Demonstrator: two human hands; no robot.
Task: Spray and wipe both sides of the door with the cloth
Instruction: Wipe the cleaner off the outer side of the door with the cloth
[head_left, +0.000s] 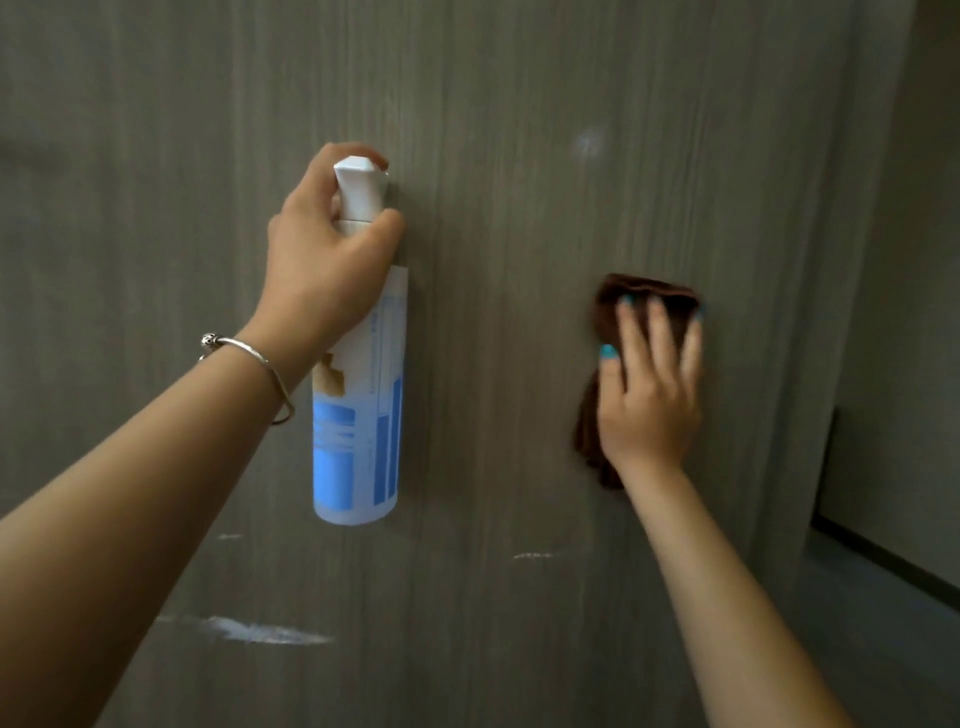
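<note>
Two hands at door (519, 364), left fingers (387, 228) gripping spray bottle (363, 405), right fingers (660, 322) flat on cloth (649, 291)

grey wall (904, 291), dark baseboard (883, 558), grey floor (893, 639)

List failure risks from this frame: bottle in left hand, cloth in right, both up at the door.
1. White streaks low on the door lie well below the brown cloth; likely missed.
2. The right hand presses the cloth with flat fingers; the hanging tail could slip.
3. The spray bottle sits very close to the door, so spray may pool.
</note>
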